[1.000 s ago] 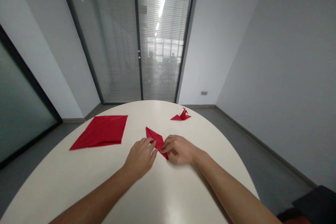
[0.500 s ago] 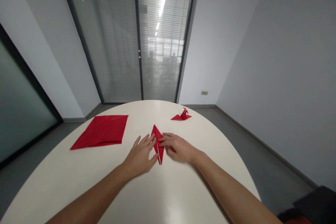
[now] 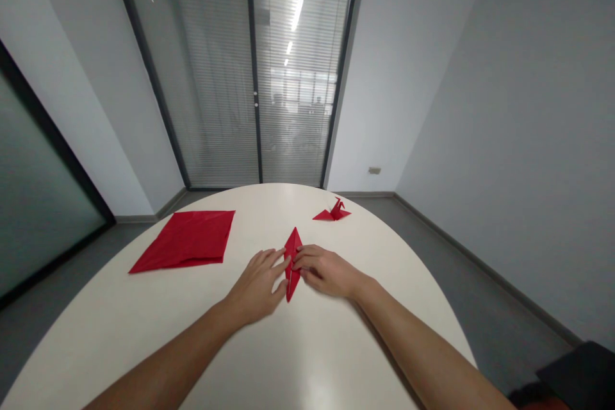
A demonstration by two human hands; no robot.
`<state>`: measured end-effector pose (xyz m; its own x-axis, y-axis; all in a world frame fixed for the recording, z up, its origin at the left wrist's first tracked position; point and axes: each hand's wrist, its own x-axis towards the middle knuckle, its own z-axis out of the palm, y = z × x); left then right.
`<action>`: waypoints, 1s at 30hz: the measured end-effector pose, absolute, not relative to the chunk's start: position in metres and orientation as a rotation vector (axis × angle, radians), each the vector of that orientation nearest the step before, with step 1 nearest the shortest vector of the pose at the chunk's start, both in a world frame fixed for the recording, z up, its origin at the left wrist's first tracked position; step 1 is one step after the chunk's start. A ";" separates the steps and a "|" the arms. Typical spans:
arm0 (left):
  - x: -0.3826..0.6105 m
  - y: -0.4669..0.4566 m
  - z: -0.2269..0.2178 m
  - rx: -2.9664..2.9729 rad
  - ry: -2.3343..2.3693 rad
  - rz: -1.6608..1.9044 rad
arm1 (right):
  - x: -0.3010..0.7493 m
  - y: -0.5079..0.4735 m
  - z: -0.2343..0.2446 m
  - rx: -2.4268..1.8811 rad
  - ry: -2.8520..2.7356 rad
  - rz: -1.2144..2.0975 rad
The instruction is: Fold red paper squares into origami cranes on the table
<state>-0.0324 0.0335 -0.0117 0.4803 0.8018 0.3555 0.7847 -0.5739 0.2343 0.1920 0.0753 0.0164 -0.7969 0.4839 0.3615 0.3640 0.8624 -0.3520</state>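
Observation:
A narrow, diamond-shaped piece of folded red paper (image 3: 295, 240) lies on the table in front of me, one point away from me and one toward me. From the left, my left hand (image 3: 257, 283) rests its fingertips on the paper's edge, fingers stretched and the thumb apart, lower down the same edge. My right hand (image 3: 329, 271) meets the opposite edge with bent fingers over the paper and the thumb tucked below them. The fingertips hide part of the paper's middle. A lengthwise slit shows in its near half.
On the round white table (image 3: 230, 359), a stack of flat red paper sheets (image 3: 192, 238) lies at the left. A finished red paper crane (image 3: 335, 211) stands near the far right edge. A dark object (image 3: 581, 371) is at the lower right. Glass panels with blinds rise beyond the table.
The folded paper has turned slightly, its far point shifting right and its near point left. Its near half now looks more closed. My left fingers have drawn closer together; my right hand has barely moved.

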 end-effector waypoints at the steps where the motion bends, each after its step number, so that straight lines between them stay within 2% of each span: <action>1: -0.033 0.034 -0.011 2.663 1.405 0.692 | 0.192 0.075 0.017 -0.633 -2.591 0.367; 24: -0.031 0.033 -0.008 2.577 1.322 0.708 | 0.192 0.078 0.008 -0.688 -2.539 0.423; 30: -0.030 0.033 -0.007 2.556 1.286 0.811 | 0.187 0.078 0.006 -0.773 -2.482 0.408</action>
